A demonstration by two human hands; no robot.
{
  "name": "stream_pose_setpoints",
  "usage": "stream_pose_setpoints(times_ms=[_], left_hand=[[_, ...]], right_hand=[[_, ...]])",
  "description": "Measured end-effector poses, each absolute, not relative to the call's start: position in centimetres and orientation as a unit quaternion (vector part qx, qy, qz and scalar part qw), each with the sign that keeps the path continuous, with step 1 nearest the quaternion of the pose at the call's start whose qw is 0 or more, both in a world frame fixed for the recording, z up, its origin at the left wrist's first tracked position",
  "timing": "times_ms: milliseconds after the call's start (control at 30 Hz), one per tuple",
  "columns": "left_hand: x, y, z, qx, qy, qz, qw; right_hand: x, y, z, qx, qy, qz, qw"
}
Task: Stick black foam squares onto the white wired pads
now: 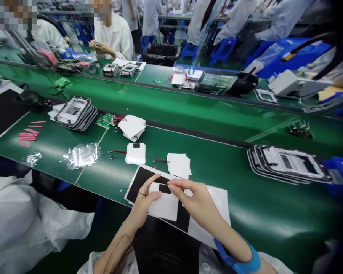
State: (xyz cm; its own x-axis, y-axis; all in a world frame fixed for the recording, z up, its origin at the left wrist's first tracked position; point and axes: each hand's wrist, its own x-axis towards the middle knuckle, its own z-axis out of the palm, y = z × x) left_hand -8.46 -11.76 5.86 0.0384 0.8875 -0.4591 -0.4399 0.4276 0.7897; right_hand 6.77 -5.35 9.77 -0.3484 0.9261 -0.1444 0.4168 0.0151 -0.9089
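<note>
A flat white pack (163, 208) with a black patch and thin dark wires lies on a black-and-white sheet (220, 198) near the bench's front edge. My left hand (145, 198) is at the pack's left side, thumb on its surface and index finger stretched past the top edge, the fingers apart. Over the right end of the black patch, my right hand (192, 194) has its thumb and index finger pinched together; anything between the tips is too small to make out. Just beyond are a white pack (136, 153) with red wires and a white stack (178, 166).
Framed parts are stacked at the left (76, 113) and right (288, 163). Left of me are clear plastic pieces (83, 156), pink strips (28, 135) and green circuit boards (105, 120). A co-worker's white sleeve (40, 217) is close by. A raised green ledge runs behind.
</note>
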Motion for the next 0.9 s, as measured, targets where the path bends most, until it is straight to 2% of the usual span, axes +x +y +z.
stream_pose_setpoints(times_ms=[100,233,333,400,600,900], left_hand=[[-11.5,-11.4,5.3,0.334,0.571,0.468,0.586],[-15.1,-10.3,4.2,0.37,0.693,0.477,0.394],[-16.3,-9.5,3.1,0.39,0.766,0.447,0.247],[-16.6,-9.0,2.3,0.413,0.786,0.418,0.191],[-16.6,-7.7,0.8,0.49,0.795,0.337,0.119],[-17.3,-6.6,-0.2,0.513,0.798,0.307,0.072]], right_hand=[[3.3,-1.1,9.7,-0.481,-0.694,0.467,0.263],[-2.2,5.2,7.2,-0.451,-0.743,0.449,0.206],[-5.3,7.2,5.5,-0.448,-0.78,0.402,0.173],[-6.2,7.1,4.8,-0.452,-0.8,0.358,0.164],[-6.4,6.2,4.3,-0.458,-0.839,0.261,0.135],[-7.8,9.2,5.0,-0.394,-0.875,0.277,-0.048]])
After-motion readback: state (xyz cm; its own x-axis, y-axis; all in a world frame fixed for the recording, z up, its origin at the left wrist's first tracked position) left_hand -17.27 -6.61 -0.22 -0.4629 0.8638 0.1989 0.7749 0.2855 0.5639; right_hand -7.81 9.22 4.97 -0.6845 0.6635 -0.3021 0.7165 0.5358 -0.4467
